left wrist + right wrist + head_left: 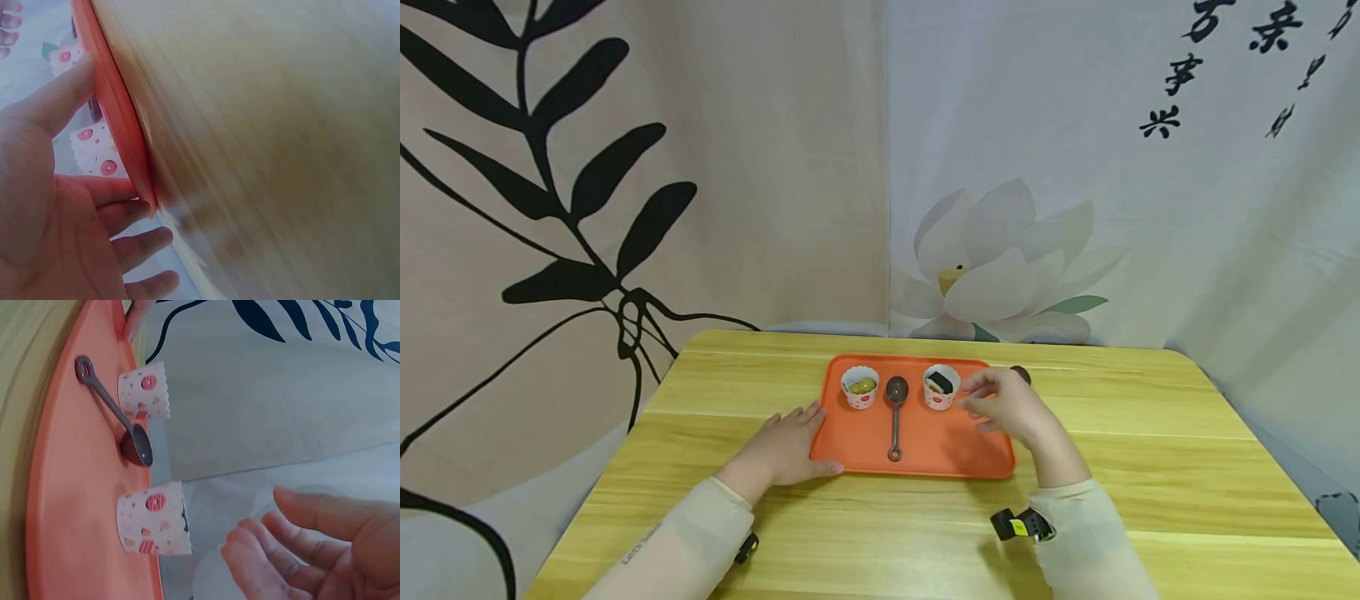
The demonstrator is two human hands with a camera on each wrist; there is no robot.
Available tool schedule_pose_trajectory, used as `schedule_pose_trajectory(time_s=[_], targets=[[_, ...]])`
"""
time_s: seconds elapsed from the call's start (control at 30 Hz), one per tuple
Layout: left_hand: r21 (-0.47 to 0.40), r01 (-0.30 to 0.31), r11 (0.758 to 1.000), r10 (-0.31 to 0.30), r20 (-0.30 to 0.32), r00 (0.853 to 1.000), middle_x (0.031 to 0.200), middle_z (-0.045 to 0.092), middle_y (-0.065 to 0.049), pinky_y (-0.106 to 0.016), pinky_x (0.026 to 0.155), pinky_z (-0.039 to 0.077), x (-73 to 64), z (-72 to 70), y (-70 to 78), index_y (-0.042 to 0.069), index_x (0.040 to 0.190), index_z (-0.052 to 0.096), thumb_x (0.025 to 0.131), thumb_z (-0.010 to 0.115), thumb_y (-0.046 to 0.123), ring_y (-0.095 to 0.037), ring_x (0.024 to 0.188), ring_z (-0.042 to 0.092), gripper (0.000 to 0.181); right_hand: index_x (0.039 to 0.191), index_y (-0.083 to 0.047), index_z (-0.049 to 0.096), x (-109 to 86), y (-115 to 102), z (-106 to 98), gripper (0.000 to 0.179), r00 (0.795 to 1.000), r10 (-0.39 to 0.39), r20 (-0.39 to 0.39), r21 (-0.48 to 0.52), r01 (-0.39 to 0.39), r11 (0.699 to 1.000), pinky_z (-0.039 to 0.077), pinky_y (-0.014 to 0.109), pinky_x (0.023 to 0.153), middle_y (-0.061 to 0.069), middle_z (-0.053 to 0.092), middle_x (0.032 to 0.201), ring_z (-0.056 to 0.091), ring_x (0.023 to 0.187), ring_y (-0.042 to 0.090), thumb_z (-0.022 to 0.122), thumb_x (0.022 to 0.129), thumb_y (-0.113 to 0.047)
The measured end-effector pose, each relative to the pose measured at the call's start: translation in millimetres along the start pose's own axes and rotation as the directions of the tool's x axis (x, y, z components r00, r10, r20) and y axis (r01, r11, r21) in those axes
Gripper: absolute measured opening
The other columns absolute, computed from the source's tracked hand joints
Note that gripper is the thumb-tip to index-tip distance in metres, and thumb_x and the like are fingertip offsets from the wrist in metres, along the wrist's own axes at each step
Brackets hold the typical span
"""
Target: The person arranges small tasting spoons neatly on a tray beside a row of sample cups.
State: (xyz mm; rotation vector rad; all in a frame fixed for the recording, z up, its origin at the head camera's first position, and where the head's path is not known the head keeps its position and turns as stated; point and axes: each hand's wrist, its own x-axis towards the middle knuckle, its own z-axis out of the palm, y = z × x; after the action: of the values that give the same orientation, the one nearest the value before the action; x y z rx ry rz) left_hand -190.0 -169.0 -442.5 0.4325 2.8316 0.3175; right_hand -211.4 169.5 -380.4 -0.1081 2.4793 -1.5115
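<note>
My left hand (787,447) rests at the left end of an orange tray (951,450), its fingers spread and the thumb along the front edge. On the tray stand two patterned paper cups. The left cup (860,393) has something yellow-green in it, and the right cup (939,397) contains a black-and-white piece. Between them lies a brown spoon (896,417), its bowl toward the back. My right hand (1003,403) hovers just right of the right cup, fingers loosely bent with nothing between them. In the right wrist view its fingertips are apart from that cup (155,519).
A dark brown round thing (1021,373) shows behind my right hand, mostly hidden by it. The tray sits toward the back of a wooden table (1157,467). Behind the table hangs a printed curtain (790,167).
</note>
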Motion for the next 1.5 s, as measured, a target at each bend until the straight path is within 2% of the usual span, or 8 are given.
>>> schedule_pose_trajectory(time_s=[0.1, 0.3, 0.5, 0.8, 1.1, 1.5], targets=[[0.002, -0.001, 1.0, 0.001, -0.001, 1.0, 0.161, 0.029, -0.017, -0.061, 0.117, 0.022, 0.3, 0.2, -0.1, 0.001, 0.155, 0.034, 0.085, 0.067, 0.066, -0.043, 0.145, 0.03, 0.101, 0.113, 0.004, 0.062, 1.1, 4, -6, 0.022, 1.0, -0.009, -0.003, -0.006, 0.009, 1.0, 0.061, 0.047, 0.075, 0.016, 0.064, 0.104, 0.067, 0.094, 0.038, 0.066, 0.093, -0.004], [0.001, -0.001, 1.0, 0.001, -0.003, 1.0, 0.161, 0.03, -0.018, -0.061, 0.117, 0.022, -0.1, -0.4, 0.5, 0.0, 0.154, 0.035, 0.084, 0.068, 0.064, -0.043, 0.145, 0.031, 0.101, 0.119, 0.006, 0.058, 0.3, 10, -17, 0.027, 1.0, -0.014, -0.002, -0.021, 0.014, 1.0, 0.061, 0.046, 0.077, 0.017, 0.065, 0.108, 0.069, 0.089, 0.03, 0.066, 0.096, -0.006], [0.0, 0.001, 1.0, -0.001, -0.001, 1.0, 0.161, 0.03, -0.018, -0.061, 0.117, 0.022, -0.3, -1.3, 1.5, 0.0, 0.154, 0.035, 0.085, 0.068, 0.064, -0.043, 0.145, 0.031, 0.1, 0.119, 0.004, 0.059, -0.1, 14, -26, 0.027, 0.999, -0.014, -0.033, -0.055, 0.012, 0.998, 0.06, 0.044, 0.079, 0.017, 0.066, 0.109, 0.069, 0.087, 0.023, 0.066, 0.096, -0.008], [0.015, -0.007, 1.0, 0.006, 0.006, 1.0, 0.161, 0.029, -0.018, -0.06, 0.117, 0.022, -0.3, -2.6, 1.6, 0.0, 0.155, 0.034, 0.085, 0.067, 0.065, -0.043, 0.145, 0.03, 0.101, 0.121, 0.006, 0.059, -0.5, 27, -40, 0.031, 0.997, -0.014, -0.08, -0.093, 0.007, 0.996, 0.059, 0.043, 0.082, 0.02, 0.062, 0.11, 0.065, 0.096, 0.035, 0.068, 0.096, -0.011], [0.009, -0.001, 1.0, 0.001, 0.007, 1.0, 0.161, 0.029, -0.017, -0.06, 0.117, 0.022, -3.2, -3.2, 2.0, 0.0, 0.155, 0.034, 0.085, 0.067, 0.065, -0.043, 0.145, 0.03, 0.101, 0.121, 0.007, 0.059, 4.2, 43, -47, 0.03, 0.993, 0.019, -0.12, -0.115, -0.033, 0.993, 0.059, 0.041, 0.08, 0.022, 0.059, 0.113, 0.065, 0.091, 0.035, 0.065, 0.097, -0.01], [0.002, -0.002, 1.0, 0.002, 0.011, 1.0, 0.161, 0.029, -0.017, -0.06, 0.117, 0.022, -3.8, -3.2, 1.8, 0.0, 0.155, 0.034, 0.085, 0.067, 0.065, -0.042, 0.146, 0.03, 0.101, 0.121, 0.01, 0.059, 13.9, 66, -54, 0.032, 0.989, 0.018, -0.148, -0.131, -0.038, 0.991, 0.059, 0.043, 0.084, 0.024, 0.06, 0.112, 0.067, 0.096, 0.036, 0.066, 0.097, -0.008]])
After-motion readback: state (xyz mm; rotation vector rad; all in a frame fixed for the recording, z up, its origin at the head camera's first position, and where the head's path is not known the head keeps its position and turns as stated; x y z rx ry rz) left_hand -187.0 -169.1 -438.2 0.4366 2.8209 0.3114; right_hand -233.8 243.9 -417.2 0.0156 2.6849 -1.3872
